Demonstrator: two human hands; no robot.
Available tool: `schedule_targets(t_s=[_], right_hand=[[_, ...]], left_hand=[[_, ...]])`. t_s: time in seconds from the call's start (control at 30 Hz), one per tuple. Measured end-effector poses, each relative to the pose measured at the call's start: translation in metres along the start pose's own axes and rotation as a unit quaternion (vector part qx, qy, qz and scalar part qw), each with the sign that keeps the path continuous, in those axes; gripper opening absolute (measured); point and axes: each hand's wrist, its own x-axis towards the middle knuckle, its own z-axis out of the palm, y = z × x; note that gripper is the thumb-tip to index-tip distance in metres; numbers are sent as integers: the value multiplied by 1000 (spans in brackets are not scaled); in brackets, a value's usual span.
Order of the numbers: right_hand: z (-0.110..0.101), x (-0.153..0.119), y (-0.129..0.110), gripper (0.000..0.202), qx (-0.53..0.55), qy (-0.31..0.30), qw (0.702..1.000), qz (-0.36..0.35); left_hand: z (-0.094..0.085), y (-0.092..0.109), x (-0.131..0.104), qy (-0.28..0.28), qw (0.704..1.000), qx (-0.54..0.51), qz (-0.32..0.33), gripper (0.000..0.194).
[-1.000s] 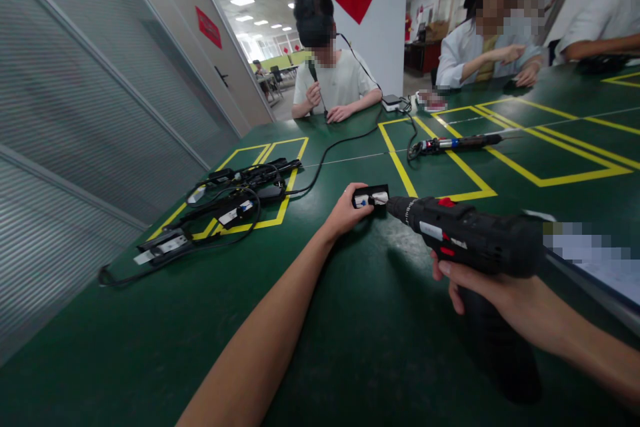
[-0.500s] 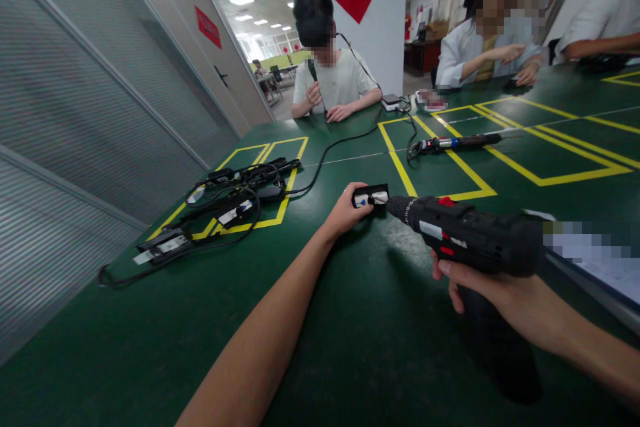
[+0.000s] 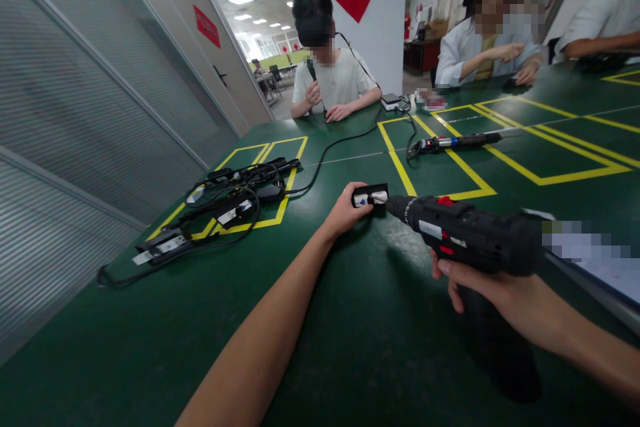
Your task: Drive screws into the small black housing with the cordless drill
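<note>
Left hand [image 3: 347, 211] grips 1 small black housing [image 3: 378, 189] over the table [image 3: 350, 333], white and blue parts exposed; right hand [image 3: 495, 285] grasps 1 power drill [image 3: 470, 228], nose at the housing. Work appears unfinished, the face uncovered (anything secured inside cannot be told).

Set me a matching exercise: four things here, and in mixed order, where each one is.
1. power drill
2. small black case
3. black cable cluster
4. slim tool with a blue band

A. on the left side of the table
B. gripped by the right hand
C. lying beyond the drill, across yellow tape
D. held by the left hand

Pairs: 1-B, 2-D, 3-A, 4-C
</note>
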Motion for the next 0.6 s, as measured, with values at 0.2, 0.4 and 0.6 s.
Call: schedule_targets(t_s=[0.2,0.4,0.6], right_hand=[[1,1,1,36,1,4,1000,-15],[0,-1,3,35,9,4,1000,-15],[-1,-1,-4,32,0,4,1000,-13]], left_hand=[[1,0,1,-1,1000,1,-3,49],[0,-1,1,-2,1000,7,0,49],[0,-2,1,-4,1000,3,13,48]])
